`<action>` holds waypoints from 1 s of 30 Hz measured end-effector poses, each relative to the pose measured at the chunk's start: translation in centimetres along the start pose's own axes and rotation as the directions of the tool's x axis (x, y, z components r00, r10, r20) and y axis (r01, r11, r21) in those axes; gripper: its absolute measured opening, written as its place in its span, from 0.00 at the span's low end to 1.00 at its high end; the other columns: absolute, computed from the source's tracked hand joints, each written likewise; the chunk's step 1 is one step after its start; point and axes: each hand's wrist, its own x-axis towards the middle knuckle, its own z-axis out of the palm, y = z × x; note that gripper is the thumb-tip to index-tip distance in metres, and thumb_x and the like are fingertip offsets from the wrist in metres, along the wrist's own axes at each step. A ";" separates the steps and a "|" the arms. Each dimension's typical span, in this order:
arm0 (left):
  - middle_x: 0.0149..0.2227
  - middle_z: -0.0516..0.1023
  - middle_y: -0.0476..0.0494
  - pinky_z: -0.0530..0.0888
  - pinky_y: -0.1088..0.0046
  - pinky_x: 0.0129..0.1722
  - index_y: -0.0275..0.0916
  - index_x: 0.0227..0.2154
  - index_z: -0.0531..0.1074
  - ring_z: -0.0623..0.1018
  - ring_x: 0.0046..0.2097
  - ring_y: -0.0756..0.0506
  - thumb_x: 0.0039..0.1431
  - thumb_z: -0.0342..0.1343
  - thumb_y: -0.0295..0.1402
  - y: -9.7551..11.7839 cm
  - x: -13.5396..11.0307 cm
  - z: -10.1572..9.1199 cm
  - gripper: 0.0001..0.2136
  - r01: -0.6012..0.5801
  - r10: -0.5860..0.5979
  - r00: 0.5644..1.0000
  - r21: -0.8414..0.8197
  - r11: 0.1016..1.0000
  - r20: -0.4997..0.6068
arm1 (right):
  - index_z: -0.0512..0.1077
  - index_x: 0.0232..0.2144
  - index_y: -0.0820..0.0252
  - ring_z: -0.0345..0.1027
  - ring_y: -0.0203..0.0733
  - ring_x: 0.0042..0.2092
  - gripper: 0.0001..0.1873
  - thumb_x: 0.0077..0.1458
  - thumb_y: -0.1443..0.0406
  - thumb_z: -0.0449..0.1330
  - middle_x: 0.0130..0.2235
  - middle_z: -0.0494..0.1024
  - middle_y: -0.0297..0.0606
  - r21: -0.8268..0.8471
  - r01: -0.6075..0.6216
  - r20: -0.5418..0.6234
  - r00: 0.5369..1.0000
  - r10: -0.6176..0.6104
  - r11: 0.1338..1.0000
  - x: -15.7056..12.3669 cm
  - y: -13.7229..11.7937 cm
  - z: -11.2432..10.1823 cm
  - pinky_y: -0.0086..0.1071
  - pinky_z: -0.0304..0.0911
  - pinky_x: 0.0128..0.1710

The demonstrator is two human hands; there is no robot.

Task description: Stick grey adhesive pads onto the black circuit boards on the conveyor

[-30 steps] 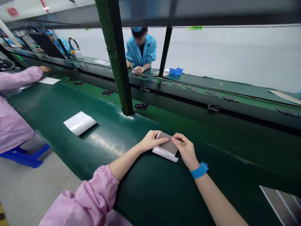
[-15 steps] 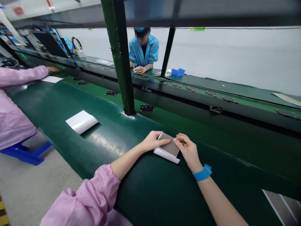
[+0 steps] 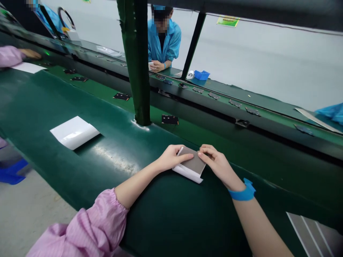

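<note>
Fingers (image 3: 209, 149) on grey sheet (image 3: 194, 164), white curl (image 3: 187, 174) nearside.

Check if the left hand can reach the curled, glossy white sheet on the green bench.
Probably yes: nothing blocks the left hand from the white sheet, though that hand holds a flat grey sheet.

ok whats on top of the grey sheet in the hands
The thumb of the left hand lies on the grey sheet; the thumb of the right hand is at its right side. A curled white strip runs along the near edge. Whatever the thumbs cover is hidden.
</note>
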 end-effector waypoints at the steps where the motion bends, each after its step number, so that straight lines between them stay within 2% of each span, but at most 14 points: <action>1: 0.27 0.74 0.48 0.65 0.77 0.27 0.34 0.28 0.73 0.71 0.29 0.51 0.51 0.61 0.41 0.1 0.1 -0.6 0.13 -0.006 0.006 1.000 -0.004 1.000 -0.024 | 0.70 0.25 0.59 0.66 0.45 0.41 0.23 0.47 0.45 0.60 0.42 0.68 0.44 0.017 0.009 0.013 1.000 -0.009 1.000 0.7 -0.3 0.1 0.37 0.65 0.37; 4: 0.29 0.76 0.47 0.67 0.77 0.29 0.34 0.31 0.74 0.73 0.31 0.50 0.51 0.61 0.40 -0.1 0.4 -3.0 0.13 -0.020 0.020 0.992 0.003 1.000 -0.124 | 0.71 0.27 0.59 0.66 0.44 0.40 0.24 0.48 0.44 0.59 0.42 0.69 0.43 0.054 0.041 0.019 0.999 -0.042 0.998 3.7 -0.8 0.4 0.38 0.65 0.41; 8: 0.29 0.77 0.46 0.68 0.76 0.29 0.34 0.32 0.74 0.74 0.31 0.48 0.51 0.61 0.42 -0.8 0.8 -5.7 0.14 0.000 -0.002 0.971 -0.010 1.000 -0.240 | 0.70 0.28 0.59 0.67 0.45 0.40 0.24 0.44 0.44 0.62 0.41 0.71 0.43 -0.010 0.113 -0.017 0.993 -0.113 0.994 10.1 -0.1 0.5 0.41 0.64 0.44; 13: 0.29 0.77 0.47 0.68 0.77 0.29 0.35 0.30 0.74 0.75 0.32 0.49 0.53 0.61 0.41 -1.0 0.9 -6.1 0.12 0.054 -0.054 0.993 0.002 0.999 -0.101 | 0.71 0.25 0.58 0.68 0.51 0.43 0.24 0.44 0.43 0.59 0.34 0.75 0.44 -0.222 0.167 0.043 0.986 -0.161 0.961 19.0 2.4 0.4 0.46 0.63 0.48; 16: 0.30 0.77 0.47 0.68 0.77 0.29 0.35 0.30 0.74 0.75 0.32 0.48 0.54 0.60 0.40 -0.7 0.9 -6.0 0.11 0.066 -0.065 0.993 0.003 0.998 -0.103 | 0.73 0.24 0.58 0.68 0.53 0.48 0.20 0.48 0.47 0.59 0.40 0.77 0.46 -0.381 0.225 0.099 0.974 -0.202 0.897 22.2 3.8 0.3 0.47 0.60 0.52; 19: 0.30 0.78 0.46 0.69 0.77 0.29 0.35 0.30 0.74 0.76 0.33 0.48 0.53 0.60 0.39 -0.5 0.9 -6.0 0.10 0.081 -0.081 0.992 -0.003 0.997 -0.098 | 0.77 0.29 0.58 0.68 0.52 0.51 0.18 0.51 0.50 0.58 0.47 0.75 0.46 -0.459 0.214 0.170 0.974 -0.151 0.862 23.4 4.8 -0.1 0.46 0.59 0.54; 23: 0.31 0.78 0.46 0.69 0.77 0.29 0.35 0.30 0.75 0.76 0.34 0.48 0.54 0.60 0.39 -0.5 0.9 -6.1 0.10 0.074 -0.073 0.994 0.004 0.997 -0.084 | 0.79 0.33 0.59 0.67 0.53 0.52 0.18 0.52 0.51 0.59 0.51 0.73 0.46 -0.521 0.162 0.210 0.976 -0.057 0.838 23.4 5.3 -1.0 0.44 0.59 0.55; 27: 0.31 0.78 0.46 0.69 0.77 0.30 0.36 0.30 0.75 0.76 0.34 0.48 0.54 0.60 0.40 -0.6 0.9 -6.0 0.11 0.071 -0.068 0.995 0.041 0.997 -0.079 | 0.79 0.34 0.58 0.65 0.54 0.54 0.19 0.53 0.50 0.58 0.52 0.71 0.45 -0.536 0.127 0.232 0.973 0.001 0.835 23.0 5.3 -1.6 0.44 0.58 0.56; 30: 0.30 0.78 0.46 0.69 0.76 0.29 0.36 0.30 0.75 0.76 0.34 0.47 0.54 0.60 0.40 -0.6 0.8 -6.0 0.11 0.078 -0.073 0.994 0.055 0.995 -0.082 | 0.79 0.33 0.58 0.64 0.54 0.54 0.19 0.53 0.51 0.58 0.52 0.71 0.46 -0.539 0.121 0.220 0.975 0.001 0.833 22.7 5.4 -1.9 0.44 0.57 0.56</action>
